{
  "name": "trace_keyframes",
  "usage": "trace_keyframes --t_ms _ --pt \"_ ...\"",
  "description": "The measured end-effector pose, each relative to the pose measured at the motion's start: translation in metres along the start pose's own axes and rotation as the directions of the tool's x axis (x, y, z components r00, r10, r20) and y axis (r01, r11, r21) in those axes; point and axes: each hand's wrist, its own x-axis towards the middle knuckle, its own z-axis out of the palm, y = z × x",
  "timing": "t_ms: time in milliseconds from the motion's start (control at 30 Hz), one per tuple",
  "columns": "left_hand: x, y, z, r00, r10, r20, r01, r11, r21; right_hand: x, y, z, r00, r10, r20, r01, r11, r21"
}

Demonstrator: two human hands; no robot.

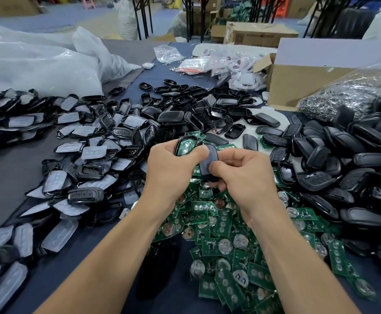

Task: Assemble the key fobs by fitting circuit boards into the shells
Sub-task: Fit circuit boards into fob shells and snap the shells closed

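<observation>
My left hand [171, 164] grips a black shell half [180, 145] that has a green circuit board [187, 148] lying in it. My right hand [241, 171] pinches a dark grey back cover [208, 163] between thumb and fingers, held upright just right of the shell and close against it. Both hands hover above a heap of green circuit boards [225, 250] with round metal contacts. My fingers hide the lower ends of both parts.
Shells with clear button pads [71, 177] lie piled at the left, empty black shells [198, 105] at the back, black covers [334, 168] at the right. A cardboard box [298, 80], a bag of metal rings [348, 94] and white plastic bags [37, 64] stand behind on the dark table [4, 177].
</observation>
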Motion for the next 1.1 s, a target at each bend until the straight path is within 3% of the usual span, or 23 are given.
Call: trace_keyframes --t_ms 100,200,300,400,633,833,1100 --pt "0.002 0.001 -0.002 1.000 -0.011 0.019 0.012 0.999 -0.030 -0.001 -0.003 -0.001 0.999 0.022 0.029 -0.022 1.000 0.021" --pt "0.005 0.001 -0.008 0.997 -0.069 0.034 0.072 0.989 -0.128 -0.001 -0.006 -0.005 0.958 0.186 0.219 -0.242 0.932 0.268" --pt "0.006 0.004 -0.014 0.961 -0.107 0.255 0.189 0.927 -0.324 0.002 -0.007 -0.015 0.845 0.240 0.477 -0.455 0.791 0.409" --pt "0.007 0.005 -0.017 0.931 -0.082 0.357 0.215 0.912 -0.350 0.000 -0.007 -0.019 0.785 0.184 0.592 -0.507 0.739 0.443" --pt "0.006 0.006 -0.014 0.932 -0.066 0.357 0.173 0.946 -0.275 -0.002 -0.009 -0.022 0.756 0.131 0.641 -0.519 0.716 0.466" --pt "0.003 0.006 -0.010 0.974 -0.061 0.216 0.096 0.983 -0.156 -0.002 -0.011 -0.019 0.818 0.178 0.548 -0.493 0.707 0.507" --pt "0.001 0.011 -0.009 0.980 -0.198 0.027 0.195 0.923 -0.332 0.001 -0.009 -0.016 0.810 0.121 0.574 -0.523 0.592 0.613"
